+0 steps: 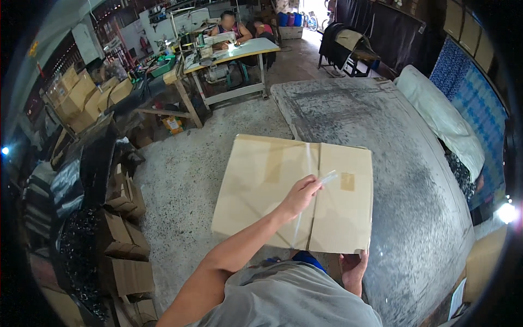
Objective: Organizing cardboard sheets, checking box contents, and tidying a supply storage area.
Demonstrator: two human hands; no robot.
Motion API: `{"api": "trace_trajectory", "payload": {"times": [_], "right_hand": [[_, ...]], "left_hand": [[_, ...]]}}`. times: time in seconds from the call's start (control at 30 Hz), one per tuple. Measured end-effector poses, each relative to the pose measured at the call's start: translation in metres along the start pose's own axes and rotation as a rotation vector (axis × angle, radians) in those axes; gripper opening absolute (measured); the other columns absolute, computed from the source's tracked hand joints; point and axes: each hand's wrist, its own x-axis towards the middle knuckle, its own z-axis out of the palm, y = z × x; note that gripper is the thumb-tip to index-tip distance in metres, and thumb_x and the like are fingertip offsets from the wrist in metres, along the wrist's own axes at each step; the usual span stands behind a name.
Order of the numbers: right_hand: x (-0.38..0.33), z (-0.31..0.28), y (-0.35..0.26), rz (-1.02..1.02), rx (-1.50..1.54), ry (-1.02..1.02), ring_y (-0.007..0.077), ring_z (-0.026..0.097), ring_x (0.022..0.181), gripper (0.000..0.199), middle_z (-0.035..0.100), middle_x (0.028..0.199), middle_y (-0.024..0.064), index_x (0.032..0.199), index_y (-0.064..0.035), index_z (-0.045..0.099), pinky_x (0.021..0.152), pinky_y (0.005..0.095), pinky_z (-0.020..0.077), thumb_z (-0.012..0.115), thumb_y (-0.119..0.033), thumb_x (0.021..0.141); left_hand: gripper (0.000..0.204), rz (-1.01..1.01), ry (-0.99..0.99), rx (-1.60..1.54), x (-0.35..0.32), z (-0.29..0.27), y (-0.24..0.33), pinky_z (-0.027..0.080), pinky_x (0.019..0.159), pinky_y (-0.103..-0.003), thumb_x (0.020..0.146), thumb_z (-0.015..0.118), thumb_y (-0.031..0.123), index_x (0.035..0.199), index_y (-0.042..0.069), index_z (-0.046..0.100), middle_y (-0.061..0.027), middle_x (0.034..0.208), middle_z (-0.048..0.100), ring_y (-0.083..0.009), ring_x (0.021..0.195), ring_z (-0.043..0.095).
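A large flattish cardboard box (267, 191) is in front of me, its right part over the grey table. My left hand (302, 195) is above its top, closed in a pinch on a clear plastic strip (328, 177) whose loose end sticks out past the fingers. A pale shiny band (309, 158) runs across the box beside the dark seam; whether it joins the strip I cannot tell. At the near right corner, my right hand (354, 266) grips the box edge from below, its fingers partly hidden. A brown tape patch (347, 181) is on the right panel.
The big worn grey table (414, 180) spreads to the right, with a white sack (441, 117) along its far side. Open cartons (122, 234) line the left. A person (231, 30) sits at a sewing table (239, 50) farther off. A chair (348, 49) stands at the back.
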Motion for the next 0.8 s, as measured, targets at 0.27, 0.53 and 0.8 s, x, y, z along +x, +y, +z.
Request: {"api": "trace_trajectory", "payload": {"times": [0.27, 0.53, 0.8], "right_hand": [[0.15, 0.02, 0.001, -0.065, 0.121, 0.157, 0.0246, 0.055, 0.092, 0.06, 0.045, 0.121, 0.0082, 0.135, -0.0181, 0.031, 0.071, 0.0346, 0.05, 0.055, -0.043, 0.085], [0.25, 0.061, -0.002, -0.06, 0.205, 0.277, 0.0309, 0.055, 0.097, 0.065, 0.039, 0.129, 0.0093, 0.136, -0.0173, 0.025, 0.08, 0.0428, 0.0477, 0.056, -0.041, 0.085], [0.309, 0.1, 0.03, -0.083, 0.168, 0.354, 0.0275, 0.056, 0.096, 0.052, 0.05, 0.119, 0.0092, 0.134, -0.0156, 0.032, 0.08, 0.0445, 0.0477, 0.043, -0.039, 0.089]], "left_hand": [[0.057, -0.184, -0.139, -0.149, 0.175, -0.02, 0.019, 0.043, 0.053, -0.026, 0.094, 0.028, 0.054, 0.125, 0.009, 0.044, -0.0058, 0.085, 0.051, -0.0123, 0.058, 0.051], [0.079, -0.188, -0.32, -0.149, 0.322, -0.032, 0.04, 0.049, 0.072, -0.035, 0.087, 0.02, 0.07, 0.148, 0.019, 0.011, -0.0152, 0.11, 0.057, -0.0229, 0.095, 0.06], [0.079, -0.209, -0.527, -0.097, 0.432, -0.052, 0.029, 0.049, 0.074, -0.036, 0.087, 0.019, 0.069, 0.148, 0.02, 0.005, -0.016, 0.111, 0.057, -0.0227, 0.096, 0.058]]}}
